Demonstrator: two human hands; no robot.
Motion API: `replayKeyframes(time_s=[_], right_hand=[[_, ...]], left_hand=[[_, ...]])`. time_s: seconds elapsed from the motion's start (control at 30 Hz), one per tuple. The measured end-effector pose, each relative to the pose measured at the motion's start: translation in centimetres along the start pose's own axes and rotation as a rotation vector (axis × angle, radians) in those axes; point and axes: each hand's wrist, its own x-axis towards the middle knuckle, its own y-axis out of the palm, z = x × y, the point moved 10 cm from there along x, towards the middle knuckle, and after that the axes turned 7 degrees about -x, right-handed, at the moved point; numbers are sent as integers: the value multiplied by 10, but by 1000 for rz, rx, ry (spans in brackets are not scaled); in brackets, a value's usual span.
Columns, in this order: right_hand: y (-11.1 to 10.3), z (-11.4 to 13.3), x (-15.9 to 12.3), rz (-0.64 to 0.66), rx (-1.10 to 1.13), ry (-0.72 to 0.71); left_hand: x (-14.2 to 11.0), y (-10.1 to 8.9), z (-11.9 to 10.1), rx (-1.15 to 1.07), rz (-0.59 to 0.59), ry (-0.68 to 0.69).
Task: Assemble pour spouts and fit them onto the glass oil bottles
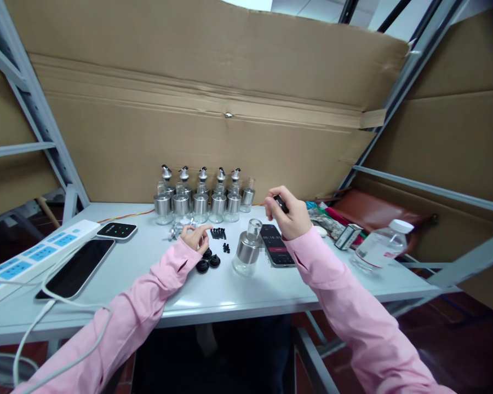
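My right hand (294, 213) is raised above the phone with a running timer (276, 249), its fingers closed round a small black piece (280, 203) whose kind I cannot make out. Just left of that phone stands an open glass bottle with a steel band (247, 249), upright and untouched. My left hand (195, 238) is low over the table, fingers apart and slightly bent, beside the silver pourer parts (181, 227). Close to it lie black round stoppers (202, 266), a row of small black caps (218, 233) and tiny black plugs (226, 248).
Behind stand rows of steel-banded bottles (200, 205), the back ones with pourers. On the left are a power strip (41, 254), a dark phone (78, 268), a small device (117, 231) and white cables. A water bottle (382, 246) and small box (348, 237) stand right.
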Motion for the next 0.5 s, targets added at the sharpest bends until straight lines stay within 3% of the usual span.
replayKeyframes(time_s=[0.13, 0.2, 0.3, 0.5], right_hand=[[24, 0, 7, 22, 598, 24], [44, -4, 8, 87, 747, 57], [63, -12, 6, 133, 791, 105], [64, -9, 1, 149, 695, 99]], left_hand=[[0, -1, -2, 2, 17, -8], [0, -2, -4, 4, 24, -13], [0, -1, -3, 2, 24, -24], [-1, 3, 2, 3, -15, -4]])
